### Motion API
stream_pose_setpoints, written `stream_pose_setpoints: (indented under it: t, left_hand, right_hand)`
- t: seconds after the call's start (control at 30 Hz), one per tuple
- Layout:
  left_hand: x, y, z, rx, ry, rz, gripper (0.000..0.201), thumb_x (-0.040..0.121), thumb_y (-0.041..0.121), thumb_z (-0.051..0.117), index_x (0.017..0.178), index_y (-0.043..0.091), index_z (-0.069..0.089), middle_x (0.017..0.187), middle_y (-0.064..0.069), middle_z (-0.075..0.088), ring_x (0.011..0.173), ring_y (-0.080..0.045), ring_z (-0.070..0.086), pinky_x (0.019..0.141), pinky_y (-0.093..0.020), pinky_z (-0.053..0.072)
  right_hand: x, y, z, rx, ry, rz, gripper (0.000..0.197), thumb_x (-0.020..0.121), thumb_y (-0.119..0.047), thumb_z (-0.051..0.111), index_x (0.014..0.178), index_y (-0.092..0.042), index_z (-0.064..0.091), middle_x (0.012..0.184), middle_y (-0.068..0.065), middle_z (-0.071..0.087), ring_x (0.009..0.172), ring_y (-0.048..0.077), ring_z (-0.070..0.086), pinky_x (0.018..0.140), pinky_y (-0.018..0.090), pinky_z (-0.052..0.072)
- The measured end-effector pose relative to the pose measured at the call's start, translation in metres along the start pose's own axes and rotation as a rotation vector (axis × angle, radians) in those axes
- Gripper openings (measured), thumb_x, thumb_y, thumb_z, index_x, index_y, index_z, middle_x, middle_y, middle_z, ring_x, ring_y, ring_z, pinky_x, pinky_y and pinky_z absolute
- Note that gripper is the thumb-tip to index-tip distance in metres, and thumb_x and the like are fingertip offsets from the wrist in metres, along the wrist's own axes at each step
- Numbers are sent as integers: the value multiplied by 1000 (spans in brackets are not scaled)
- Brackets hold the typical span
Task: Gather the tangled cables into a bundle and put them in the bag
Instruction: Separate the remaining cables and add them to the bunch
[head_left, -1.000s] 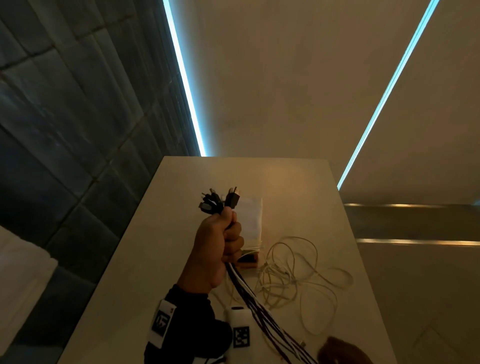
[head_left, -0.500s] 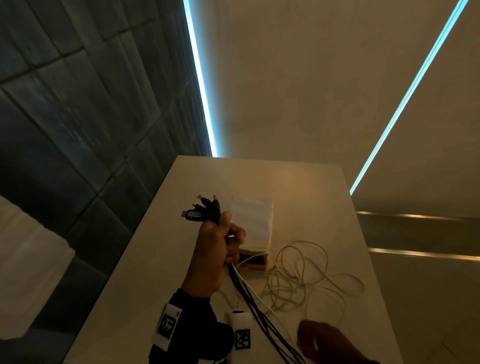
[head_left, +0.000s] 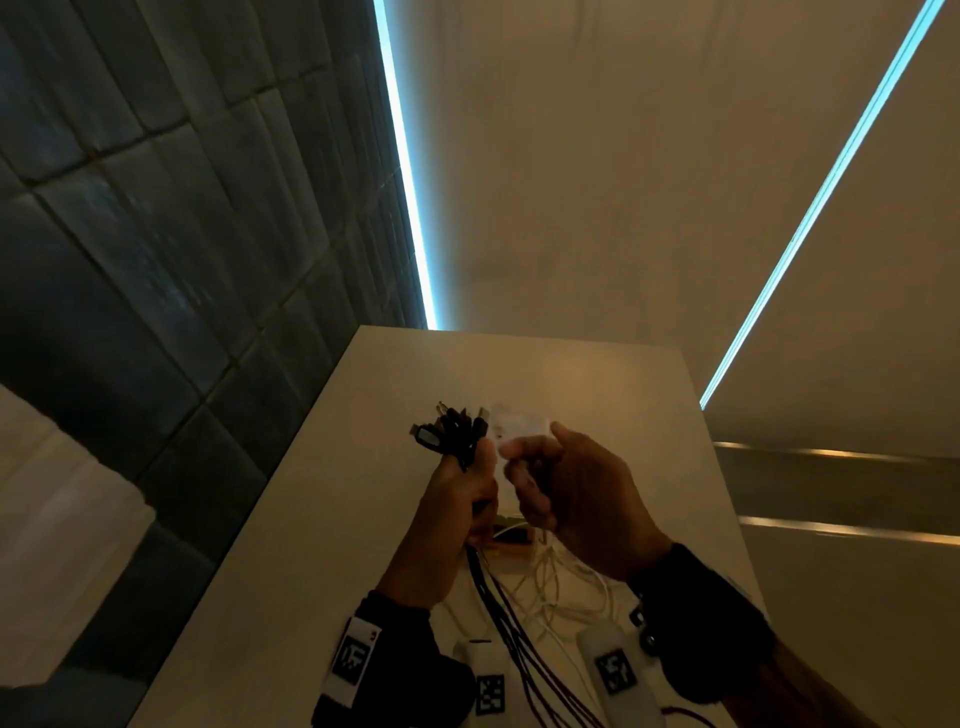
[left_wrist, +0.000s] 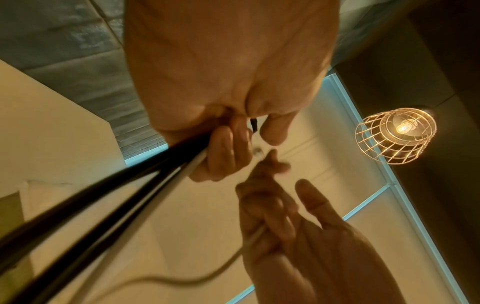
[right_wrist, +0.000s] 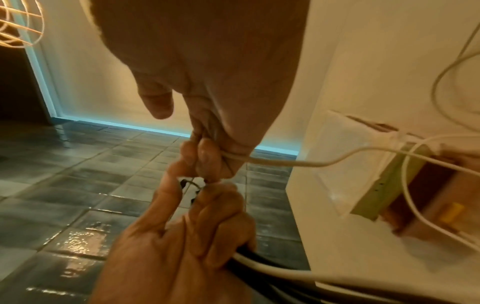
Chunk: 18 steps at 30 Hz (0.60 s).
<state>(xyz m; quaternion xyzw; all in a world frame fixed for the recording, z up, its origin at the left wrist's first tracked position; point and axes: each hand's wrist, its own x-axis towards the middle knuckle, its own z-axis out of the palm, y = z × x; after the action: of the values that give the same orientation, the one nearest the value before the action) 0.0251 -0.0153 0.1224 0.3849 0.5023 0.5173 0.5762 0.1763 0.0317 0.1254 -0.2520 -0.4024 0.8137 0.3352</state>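
**Right hand joining left at the cable ends**

Since a second ago, the right hand (head_left: 576, 499) is rising from the near edge of the view and closing in on the left hand (head_left: 457, 514), the two now almost touching above the table (head_left: 311, 519).

Left hand is holding up the bundle of dark cables (head_left: 519, 644), fingers curling tight round it; plug ends (head_left: 447, 434) are fanning out above the fist, and the strands are trailing down toward the near edge. At least one white strand is running in the same grip, seen from the right wrist view.

Right hand is pinching a white cable (right_wrist: 285, 163) between curled fingers (right_wrist: 207, 156), just beside the left thumb. That cable is leading off right toward the table.

Loose white cables (head_left: 566, 587) are lying tangled on the table under and near both hands. White bag (head_left: 519, 426) is lying on the table just beyond the hands, mostly hidden by them. Small brown box-like object (head_left: 511, 540) is sitting at its near end; what it is I cannot tell.

Wire-cage lamp (left_wrist: 394, 135) is glowing overhead.
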Motion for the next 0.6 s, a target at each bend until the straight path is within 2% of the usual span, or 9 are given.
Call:
stream_pose_setpoints:
  t: [0.07, 0.1, 0.17, 0.2, 0.27, 0.33, 0.4, 0.53, 0.6]
  left_hand:
    - [-1, -1, 2, 14, -2, 35, 38, 98, 45, 45, 110, 13, 62, 68, -8, 37, 49, -11, 25, 42, -24, 20]
    - [-1, -1, 3, -20, 33, 48, 36, 99, 39, 47, 111, 8, 61, 67, -5, 39, 48, -10, 26, 41, -22, 23]
    - [-1, 0, 4, -104, 125, 63, 24, 97, 26, 50, 95, 3, 57, 61, 0, 40, 44, -8, 26, 39, -20, 25]
    - [-2, 0, 4, -133, 155, 65, 19, 97, 23, 51, 91, 5, 56, 58, 2, 39, 42, -8, 25, 38, -20, 24]
    - [-2, 0, 4, -173, 192, 80, 18, 98, 22, 50, 97, 7, 59, 52, 4, 31, 43, -8, 21, 40, -22, 21]
    - [-2, -2, 3, -203, 216, 85, 20, 97, 25, 49, 103, 10, 60, 54, 5, 24, 45, -9, 19, 43, -26, 16]
    - [-1, -3, 3, -207, 198, 76, 21, 96, 31, 48, 95, 13, 59, 55, 5, 25, 46, -8, 19, 46, -28, 15]
    - [2, -1, 6, -98, 196, 55, 35, 99, 36, 41, 75, 11, 50, 58, 3, 35, 48, -10, 30, 45, -23, 27]
    - [4, -1, 6, -114, 220, 74, 37, 99, 36, 40, 72, 11, 46, 63, 0, 40, 56, -14, 38, 55, -27, 37]
  right_hand:
    - [7, -3, 7, -92, -5, -40, 35, 94, -25, 41, 111, -1, 60, 75, 6, 51, 55, 13, 37, 51, 27, 24]
    - [10, -1, 9, -172, 27, -72, 27, 95, -16, 44, 111, -1, 59, 74, 8, 51, 54, 13, 37, 49, 26, 27]
    - [14, 3, 11, -308, 99, -127, 13, 96, -6, 48, 108, -2, 52, 71, 13, 53, 50, 14, 40, 45, 24, 32]
    - [15, 5, 11, -362, 125, -141, 11, 96, -8, 52, 106, -3, 49, 70, 16, 55, 48, 15, 42, 43, 24, 34]
    - [14, 9, 12, -483, 153, -129, 19, 94, -17, 58, 100, -2, 49, 67, 18, 57, 45, 15, 47, 43, 24, 38]
    - [13, 12, 11, -600, 157, -129, 22, 92, -19, 60, 91, 3, 56, 61, 11, 59, 44, 10, 49, 46, 23, 41]
    - [11, 15, 11, -659, 170, -190, 21, 92, -16, 60, 84, 3, 61, 58, 3, 58, 47, 6, 50, 50, 20, 41]
    - [12, 19, 15, -627, 181, -297, 17, 91, -12, 60, 85, 4, 62, 66, 6, 66, 55, 11, 62, 54, 21, 48]
    - [13, 22, 16, -583, 144, -274, 19, 92, -12, 59, 84, 5, 61, 67, 8, 66, 52, 11, 59, 51, 22, 48]
